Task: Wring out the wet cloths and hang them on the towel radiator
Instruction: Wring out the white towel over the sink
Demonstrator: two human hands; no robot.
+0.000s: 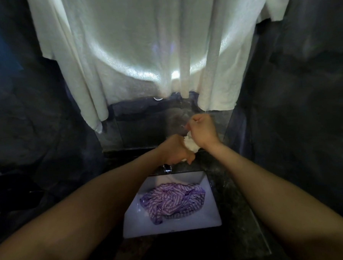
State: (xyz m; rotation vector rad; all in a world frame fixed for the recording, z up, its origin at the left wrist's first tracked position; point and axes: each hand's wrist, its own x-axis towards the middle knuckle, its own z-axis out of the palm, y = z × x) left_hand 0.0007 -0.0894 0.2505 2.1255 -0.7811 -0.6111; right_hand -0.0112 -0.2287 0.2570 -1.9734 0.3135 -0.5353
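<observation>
A small white cloth [191, 144] is bunched between both hands above the back of the sink. My left hand [175, 149] grips its lower end with curled fingers. My right hand [201, 130] grips its upper end, fist closed, slightly farther away. Most of the white cloth is hidden inside the two fists. A purple and white patterned cloth [174, 203] lies crumpled in the white rectangular sink [161, 225] below my forearms. No towel radiator is visible.
A large white sheet [142, 51] hangs over the wall behind the sink, its hem just above my right hand. A chrome tap [167, 167] stands at the sink's back edge. Dark countertop [229, 186] surrounds the basin; the sides are dark.
</observation>
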